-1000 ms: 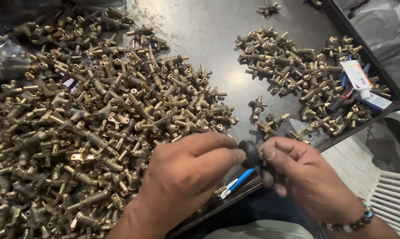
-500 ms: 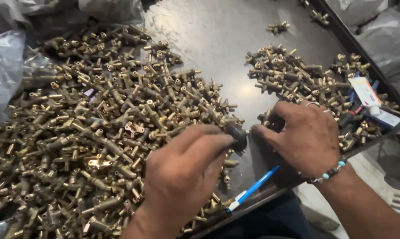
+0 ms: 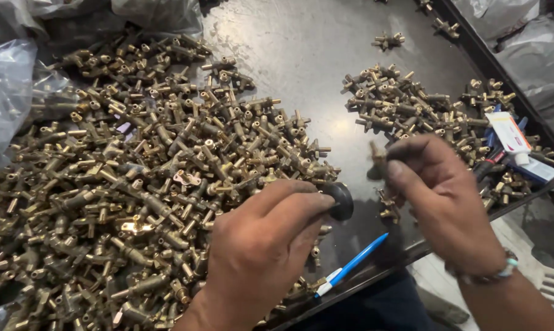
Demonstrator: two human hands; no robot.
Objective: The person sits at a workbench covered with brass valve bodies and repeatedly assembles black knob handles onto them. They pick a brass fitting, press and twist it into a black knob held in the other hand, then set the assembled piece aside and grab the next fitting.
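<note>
The left hand (image 3: 261,248) comes up from six o'clock, knuckles to the camera, wrist low at the bottom edge, fingers curled forward toward one o'clock. Its fingertips pinch a round black knob (image 3: 341,200), which sits at the hand's one o'clock, over the dark tray (image 3: 301,73) and just beside the edge of the big pile (image 3: 136,184) of brass fittings. The right hand (image 3: 442,202) enters from five o'clock, forearm running off the lower right corner, a beaded bracelet (image 3: 491,273) on the wrist. Its back faces up, fingers bent and closed toward nine o'clock, thumb and forefinger gripping a single brass fitting (image 3: 377,160) that stands roughly upright, blurred. Knob and fitting are near each other but apart, the fitting at the knob's one o'clock. A smaller pile (image 3: 412,107) of fittings lies at the right hand's twelve o'clock. A blue-and-white pen (image 3: 350,265) lies on the tray's near rim between the two wrists. A white tube (image 3: 511,136) rests among fittings at three o'clock from the right hand, near the tray's right rim.
</note>
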